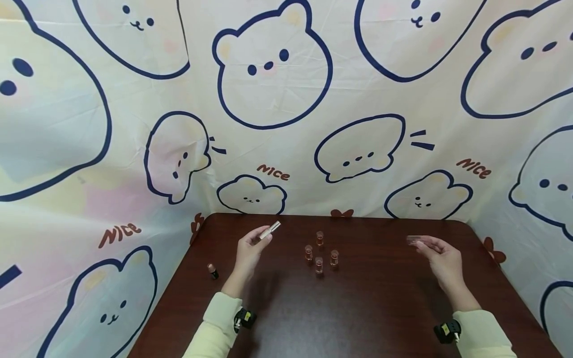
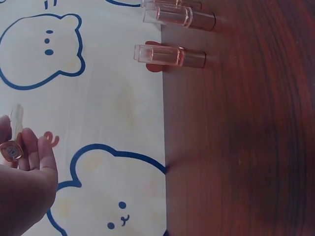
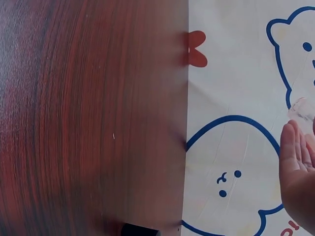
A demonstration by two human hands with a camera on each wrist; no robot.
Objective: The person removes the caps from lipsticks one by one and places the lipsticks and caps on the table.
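Observation:
My left hand (image 1: 250,253) is raised over the left part of the table and pinches a slim, shiny lipstick tube (image 1: 270,230). In the left wrist view its rose-gold base (image 2: 11,151) faces the camera, and a pale, see-through part points away. On the right, my right hand (image 1: 443,261) pinches a small clear lipstick cap (image 1: 413,240), which the right wrist view shows only partly at its edge. Between the hands, several lipsticks (image 1: 319,266) with clear caps and rose-gold bases stand upright in a group.
Left of my left forearm a small dark-based lipstick (image 1: 212,271) stands apart. The dark brown wooden table (image 1: 358,318) meets a cartoon-printed cloth (image 1: 268,149) at the back and both sides. A black object (image 3: 141,229) shows at the bottom of the right wrist view.

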